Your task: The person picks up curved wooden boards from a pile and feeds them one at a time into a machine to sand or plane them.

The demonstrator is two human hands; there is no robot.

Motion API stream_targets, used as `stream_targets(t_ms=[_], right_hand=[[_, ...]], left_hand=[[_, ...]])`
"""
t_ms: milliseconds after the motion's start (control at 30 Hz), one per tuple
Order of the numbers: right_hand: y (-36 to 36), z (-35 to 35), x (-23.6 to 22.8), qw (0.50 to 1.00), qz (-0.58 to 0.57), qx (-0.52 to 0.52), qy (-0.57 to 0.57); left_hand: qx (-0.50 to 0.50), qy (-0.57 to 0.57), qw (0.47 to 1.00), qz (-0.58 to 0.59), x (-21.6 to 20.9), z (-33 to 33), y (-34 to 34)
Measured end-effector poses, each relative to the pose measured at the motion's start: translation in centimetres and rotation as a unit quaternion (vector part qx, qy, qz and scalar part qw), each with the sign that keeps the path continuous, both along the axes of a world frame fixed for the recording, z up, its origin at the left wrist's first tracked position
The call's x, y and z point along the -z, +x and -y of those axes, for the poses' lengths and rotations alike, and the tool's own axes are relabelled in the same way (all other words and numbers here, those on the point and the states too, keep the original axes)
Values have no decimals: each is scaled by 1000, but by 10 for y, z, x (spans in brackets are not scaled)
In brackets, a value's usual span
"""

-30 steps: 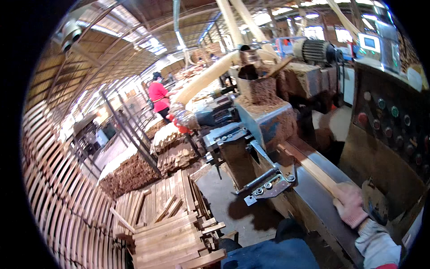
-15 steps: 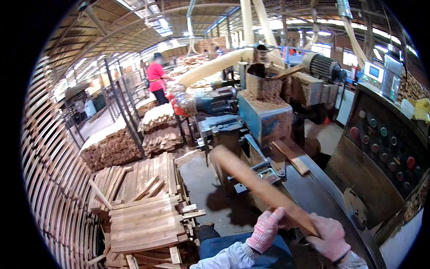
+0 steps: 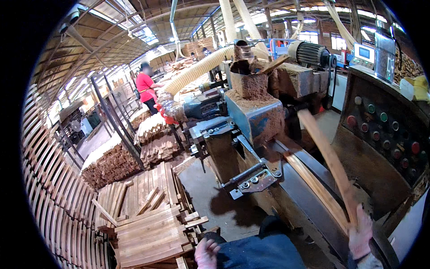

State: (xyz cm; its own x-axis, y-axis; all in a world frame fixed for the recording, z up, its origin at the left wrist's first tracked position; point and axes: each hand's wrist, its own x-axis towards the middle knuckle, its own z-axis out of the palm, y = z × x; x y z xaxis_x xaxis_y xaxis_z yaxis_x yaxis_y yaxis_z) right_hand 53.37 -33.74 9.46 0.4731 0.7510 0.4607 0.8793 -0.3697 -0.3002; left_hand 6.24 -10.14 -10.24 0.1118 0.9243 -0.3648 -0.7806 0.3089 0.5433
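Note:
My right hand (image 3: 360, 235), in a pale pink knit glove, is closed around the near end of a wooden board (image 3: 326, 154). This board slants up and away, its far end raised beside the machine. A second wooden board (image 3: 313, 186) lies along the machine's metal bed (image 3: 293, 190), its near end close to the same hand; whether they touch I cannot tell. My left hand (image 3: 206, 254), gloved too, is low beside a stack of wooden boards (image 3: 148, 233). Its fingers are loosely bent and slightly blurred, and nothing shows in them.
Ahead stands a blue sawdust-covered woodworking machine (image 3: 255, 116) with a motor (image 3: 309, 54) and a ribbed hose (image 3: 201, 67). On the right is a control panel (image 3: 385, 134) with coloured buttons. A person in red (image 3: 144, 85) stands far left, near more stacked timber (image 3: 109, 161).
My hands have parted: the left dropped left toward the stack, the right moved right. The held board swung from pointing up-left to standing over the bed. The board on the bed now reaches nearer me.

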Motion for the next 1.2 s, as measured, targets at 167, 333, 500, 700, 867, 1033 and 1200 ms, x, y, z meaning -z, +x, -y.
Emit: stream_targets(t_ms=[167, 333, 500, 700, 867, 1033, 1200], right_hand=[[26, -130, -2, 992, -45, -60, 104], [16, -229, -3, 976, -39, -141, 162], [6, -155, 12, 984, -20, -145, 99], [-17, 20, -23, 994, 11, -83, -73], [-31, 33, -51, 978, -16, -28, -206], [-2, -34, -40, 979, 113, -122, -119], [4, -142, -20, 980, 100, -170, -40]], left_hand=[[-253, -106, 955, -116, -39, 23, -69], [-240, -96, 964, -61, 34, 9, -173], [-330, -171, 912, -175, 63, -22, -203], [-341, -215, 888, -220, 97, -39, -230], [-351, -218, 882, -225, 105, -27, -263], [-334, -241, 884, -220, 0, -16, -173], [2, -104, 500, -860, -34, 42, -160]])
